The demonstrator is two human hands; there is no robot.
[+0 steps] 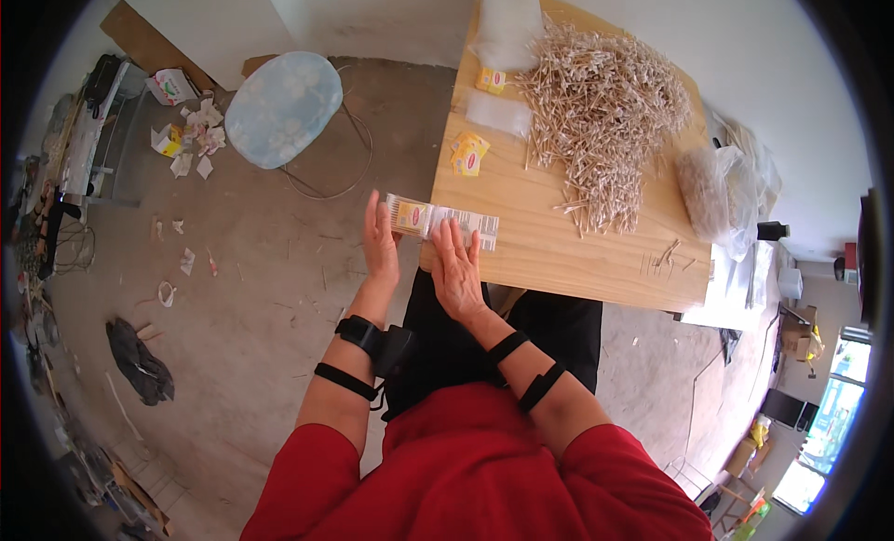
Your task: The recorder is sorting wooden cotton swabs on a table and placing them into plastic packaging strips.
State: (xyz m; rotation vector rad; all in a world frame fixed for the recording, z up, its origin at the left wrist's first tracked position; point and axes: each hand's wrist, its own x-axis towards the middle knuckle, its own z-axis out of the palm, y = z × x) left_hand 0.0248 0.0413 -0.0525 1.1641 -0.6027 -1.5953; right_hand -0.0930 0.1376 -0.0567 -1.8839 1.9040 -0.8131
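A clear plastic packet of cotton swabs (413, 217) with a yellow card inside juts over the table's left front corner. My left hand (380, 248) supports its swab-filled end, fingers mostly straight and the thumb side partly hidden. The packet's flat, printed end (486, 228) rests on the tabletop. Across that part lie the outstretched fingers of my right hand (456, 273). Several yellow cards (468, 155) are beyond the packet, with another small yellow card stack (491, 80) farther back. A large heap of loose cotton swabs (605, 113) covers the table's far middle.
Clear plastic bags (508, 24) and a smaller bag stack (498, 113) lie along the wooden table's (559, 262) left side. A filled plastic bag (708, 192) stands at its right edge. A blue-covered stool (284, 108) is left of the table. Paper scraps (203, 127) litter the floor.
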